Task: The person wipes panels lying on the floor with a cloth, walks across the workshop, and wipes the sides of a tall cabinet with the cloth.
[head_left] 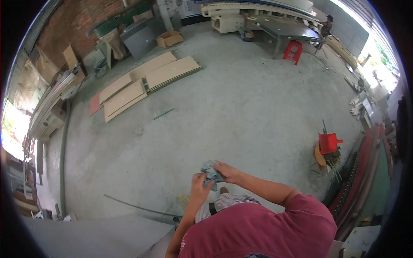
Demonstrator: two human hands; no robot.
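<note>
Head camera view: A worker in a maroon shirt (258, 228) grips a crumpled grey-blue cloth (211, 172) in both hands, held out ahead of the body above a concrete floor (241, 112). The left hand (201, 184) pinches the near side; the right hand (226, 171) closes on the opposite edge, though the exact finger placement is too small to tell. Handling it well would seem to call for an even grip at both edges, loose folds gathered in, and light pressure so that the bundle can turn without slipping. Beyond the hands, a thin rod (137, 207) lies to the left, a red dustpan (328, 143) sits to the right, and flat boards (124, 99) rest farther off, well apart from the cloth.
</note>
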